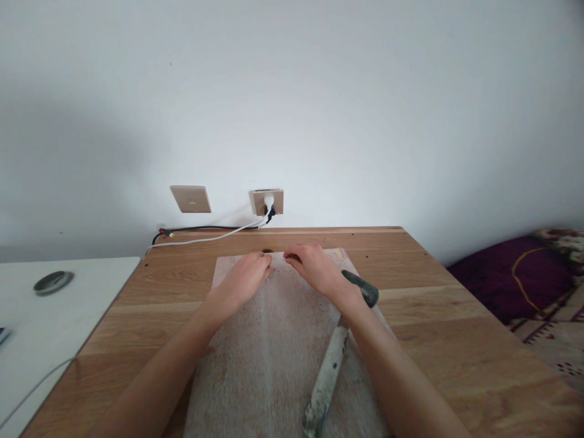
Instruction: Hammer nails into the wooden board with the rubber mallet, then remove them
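A pale, worn board (274,340) lies lengthwise on the wooden table (456,316). Both my hands rest at its far end, close together. My left hand (244,277) has its fingers curled down and pinched at the board's far edge. My right hand (314,267) is also curled, its fingertips pressed together near a small dark thing I cannot make out. A hammer (335,359) with a whitish paint-stained handle and dark head lies on the board under my right forearm.
A white desk (68,316) with a round grey lid (53,282) adjoins the table on the left. Two wall sockets (266,201) sit above the table's back edge, with white and black cables (205,234) running left. A purple patterned bed cover (524,280) lies on the right.
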`<state>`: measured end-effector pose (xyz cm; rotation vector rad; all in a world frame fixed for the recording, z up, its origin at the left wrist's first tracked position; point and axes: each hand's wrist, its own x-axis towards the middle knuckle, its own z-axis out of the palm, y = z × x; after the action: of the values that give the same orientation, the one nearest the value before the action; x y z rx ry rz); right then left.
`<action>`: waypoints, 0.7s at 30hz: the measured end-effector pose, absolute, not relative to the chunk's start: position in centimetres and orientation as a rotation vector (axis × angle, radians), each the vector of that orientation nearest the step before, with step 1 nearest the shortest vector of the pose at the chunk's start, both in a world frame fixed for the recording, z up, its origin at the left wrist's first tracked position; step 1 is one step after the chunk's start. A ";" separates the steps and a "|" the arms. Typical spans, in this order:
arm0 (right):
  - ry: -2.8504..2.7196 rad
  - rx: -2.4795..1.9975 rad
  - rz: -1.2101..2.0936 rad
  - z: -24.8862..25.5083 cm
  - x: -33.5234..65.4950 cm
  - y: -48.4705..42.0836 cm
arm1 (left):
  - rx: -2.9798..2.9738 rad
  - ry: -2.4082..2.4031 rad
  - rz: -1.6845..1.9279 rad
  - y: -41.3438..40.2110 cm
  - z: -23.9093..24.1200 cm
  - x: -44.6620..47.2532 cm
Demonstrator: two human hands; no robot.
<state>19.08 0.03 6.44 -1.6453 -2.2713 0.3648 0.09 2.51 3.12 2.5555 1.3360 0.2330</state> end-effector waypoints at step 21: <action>-2.270 -1.588 0.381 6.1 19.5 0.1 | 2.414 1.085 0.264 3.9 4.1 -2.4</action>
<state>19.47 0.10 6.14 -1.5876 -2.2696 0.3810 -2.42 3.94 4.12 2.4139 1.0847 0.2643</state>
